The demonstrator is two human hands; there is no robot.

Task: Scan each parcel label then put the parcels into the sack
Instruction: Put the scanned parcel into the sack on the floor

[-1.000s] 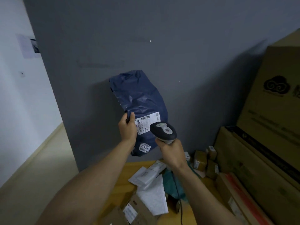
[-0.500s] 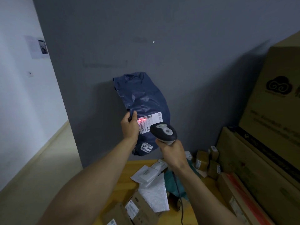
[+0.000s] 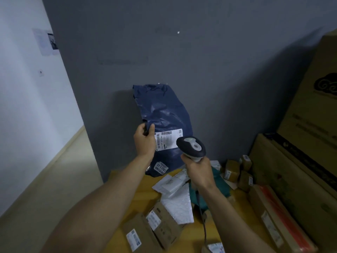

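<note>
A dark blue plastic parcel bag is held up in front of the grey wall. My left hand grips its left edge, thumb beside the white barcode label. A second small sticker sits near the bag's lower end. My right hand grips the handle of a dark handheld scanner, whose head points at the label from just to its right. No red scan light shows on the label. No sack is in view.
Below lies a yellow table strewn with parcels: white mailers, a teal bag, brown cartons with labels, several small brown boxes. Large cardboard boxes are stacked at right. The scanner cord hangs down.
The red scan light on the label half a second ago has gone out. The parcel and both hands sit lower in view; the scanner stays beside the label.
</note>
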